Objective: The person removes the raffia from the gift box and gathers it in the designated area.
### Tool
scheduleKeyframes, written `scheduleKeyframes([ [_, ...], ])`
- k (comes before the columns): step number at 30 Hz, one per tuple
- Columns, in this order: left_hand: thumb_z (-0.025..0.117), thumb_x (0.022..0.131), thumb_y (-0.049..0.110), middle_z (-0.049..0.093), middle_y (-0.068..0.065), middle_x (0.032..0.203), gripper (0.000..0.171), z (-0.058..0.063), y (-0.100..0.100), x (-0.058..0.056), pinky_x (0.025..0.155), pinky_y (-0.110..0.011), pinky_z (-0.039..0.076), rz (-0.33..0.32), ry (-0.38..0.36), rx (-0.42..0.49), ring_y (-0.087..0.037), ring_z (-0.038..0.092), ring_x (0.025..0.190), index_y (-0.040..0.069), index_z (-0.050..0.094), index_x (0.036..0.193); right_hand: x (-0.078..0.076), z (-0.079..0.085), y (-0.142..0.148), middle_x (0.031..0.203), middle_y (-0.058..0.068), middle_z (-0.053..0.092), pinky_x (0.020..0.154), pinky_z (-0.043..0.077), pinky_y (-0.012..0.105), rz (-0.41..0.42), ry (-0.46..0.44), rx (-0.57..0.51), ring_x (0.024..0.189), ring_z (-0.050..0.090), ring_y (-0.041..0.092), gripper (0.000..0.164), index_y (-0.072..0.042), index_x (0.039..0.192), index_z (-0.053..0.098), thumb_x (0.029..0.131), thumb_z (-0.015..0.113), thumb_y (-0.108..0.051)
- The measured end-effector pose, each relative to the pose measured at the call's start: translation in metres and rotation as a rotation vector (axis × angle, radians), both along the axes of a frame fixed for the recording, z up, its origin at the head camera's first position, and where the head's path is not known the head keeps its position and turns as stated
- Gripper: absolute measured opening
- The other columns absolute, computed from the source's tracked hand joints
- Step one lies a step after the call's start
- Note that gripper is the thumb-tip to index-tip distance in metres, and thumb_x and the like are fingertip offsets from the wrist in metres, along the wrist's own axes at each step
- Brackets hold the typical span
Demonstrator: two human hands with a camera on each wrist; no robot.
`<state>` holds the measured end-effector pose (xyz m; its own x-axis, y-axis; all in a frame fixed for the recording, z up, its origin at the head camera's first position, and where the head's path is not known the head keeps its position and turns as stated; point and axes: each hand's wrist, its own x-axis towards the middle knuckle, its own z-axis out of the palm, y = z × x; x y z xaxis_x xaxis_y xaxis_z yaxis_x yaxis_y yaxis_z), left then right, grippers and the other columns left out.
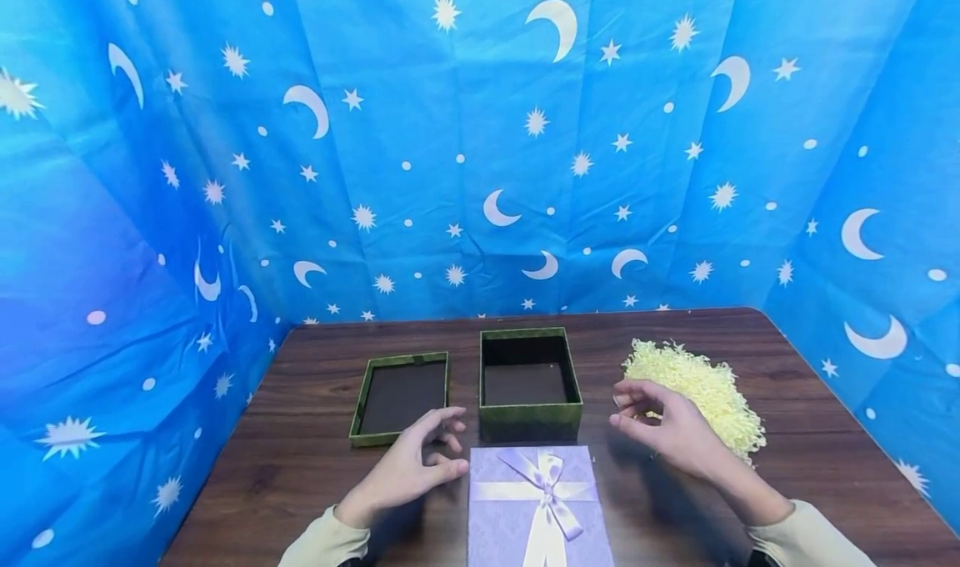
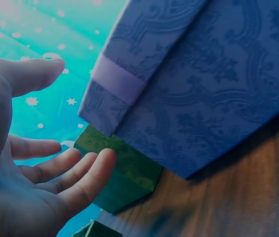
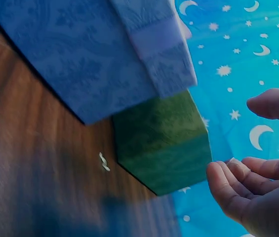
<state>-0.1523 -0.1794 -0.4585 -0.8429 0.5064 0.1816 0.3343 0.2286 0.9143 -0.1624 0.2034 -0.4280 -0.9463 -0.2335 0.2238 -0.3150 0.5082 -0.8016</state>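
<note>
A lavender gift box (image 1: 495, 529) with its ribboned lid on stands at the near edge, a pale satin bow (image 1: 549, 495) tied across its top. My left hand (image 1: 408, 467) hovers at its left with fingers spread and relaxed, holding nothing. On the other side my right hand (image 1: 678, 429) is held in the air, fingers loosely bent, in front of the shredded paper (image 1: 720, 392). Behind the lavender box sits an open green box (image 1: 528, 423), and both wrist views show its patterned side (image 2: 124, 170) beyond the lavender one.
The upturned green lid (image 1: 363, 440) lies to the left of the green box. A small paper shred (image 3: 103, 162) lies on the dark wooden table (image 1: 300, 392). Blue cloth (image 1: 420, 117) with moons and stars hangs around the back and sides.
</note>
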Motion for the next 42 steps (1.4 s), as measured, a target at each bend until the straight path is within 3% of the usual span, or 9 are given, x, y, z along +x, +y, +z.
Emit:
scheduleKeyframes([
  [6, 0.070, 0.089, 0.011, 0.049, -0.028, 0.122, 0.055, -0.006, 0.001, 0.009, 0.077, -0.031, 0.058, 0.019, -0.073, 0.025, -0.024, 0.059, 0.097, 0.001, 0.044, 0.136, 0.010, -0.005, -0.008, 0.106, 0.013, 0.067, 0.075, 0.055, 0.025, 0.057, -0.082, -0.070, 0.088, 0.064, 0.010, 0.049, 0.005, 0.123, 0.057, 0.085, 0.075, -0.019],
  [10, 0.069, 0.090, 0.009, 0.046, -0.032, 0.118, 0.051, -0.010, 0.002, 0.015, 0.073, -0.038, 0.060, 0.007, -0.122, 0.083, -0.017, 0.061, 0.091, -0.005, 0.044, 0.131, 0.018, -0.009, -0.012, 0.107, 0.016, 0.064, 0.079, 0.055, 0.024, 0.101, -0.150, -0.120, 0.090, 0.064, 0.012, 0.052, 0.009, 0.126, 0.052, 0.086, 0.074, -0.017],
  [16, 0.066, 0.091, 0.009, 0.042, -0.033, 0.116, 0.053, -0.010, 0.004, 0.023, 0.070, -0.042, 0.060, -0.022, -0.187, 0.116, -0.017, 0.060, 0.090, -0.012, 0.038, 0.131, 0.025, -0.018, -0.016, 0.110, 0.022, 0.061, 0.078, 0.055, 0.024, 0.144, -0.185, -0.163, 0.091, 0.062, 0.009, 0.055, 0.011, 0.129, 0.048, 0.087, 0.072, -0.016],
  [23, 0.065, 0.091, 0.011, 0.045, -0.030, 0.113, 0.050, -0.011, 0.009, 0.033, 0.066, -0.046, 0.060, -0.018, -0.227, 0.113, -0.013, 0.062, 0.085, -0.008, 0.041, 0.130, 0.031, -0.024, -0.021, 0.112, 0.025, 0.058, 0.076, 0.055, 0.024, 0.168, -0.264, -0.215, 0.090, 0.061, 0.009, 0.060, 0.015, 0.131, 0.043, 0.087, 0.072, -0.014],
  [28, 0.065, 0.090, 0.010, 0.047, -0.029, 0.111, 0.050, -0.012, 0.012, 0.039, 0.066, -0.046, 0.060, 0.001, -0.261, 0.128, -0.010, 0.061, 0.085, -0.008, 0.041, 0.130, 0.036, -0.029, -0.024, 0.109, 0.022, 0.057, 0.075, 0.059, 0.034, 0.226, -0.326, -0.308, 0.090, 0.063, 0.009, 0.061, 0.021, 0.131, 0.037, 0.088, 0.068, -0.008],
  [32, 0.066, 0.090, 0.011, 0.048, -0.021, 0.109, 0.052, -0.008, 0.015, 0.041, 0.066, -0.042, 0.060, 0.019, -0.288, 0.125, -0.009, 0.061, 0.084, -0.007, 0.039, 0.131, 0.039, -0.034, -0.026, 0.107, 0.014, 0.056, 0.073, 0.060, 0.041, 0.277, -0.399, -0.398, 0.090, 0.064, 0.010, 0.059, 0.023, 0.132, 0.033, 0.091, 0.064, -0.006],
  [36, 0.065, 0.089, 0.009, 0.047, -0.014, 0.106, 0.054, -0.006, 0.016, 0.042, 0.064, -0.043, 0.060, 0.011, -0.337, 0.153, -0.010, 0.061, 0.080, -0.007, 0.037, 0.132, 0.041, -0.034, -0.028, 0.104, 0.011, 0.056, 0.072, 0.060, 0.038, 0.292, -0.458, -0.436, 0.088, 0.064, 0.012, 0.059, 0.022, 0.132, 0.032, 0.093, 0.062, -0.009],
  [42, 0.066, 0.088, 0.008, 0.045, -0.012, 0.105, 0.059, -0.008, 0.015, 0.044, 0.063, -0.049, 0.059, -0.016, -0.389, 0.176, -0.011, 0.061, 0.077, -0.003, 0.033, 0.135, 0.048, -0.034, -0.030, 0.100, 0.010, 0.058, 0.071, 0.055, 0.025, 0.259, -0.446, -0.376, 0.086, 0.062, 0.011, 0.053, 0.020, 0.129, 0.039, 0.093, 0.062, -0.012],
])
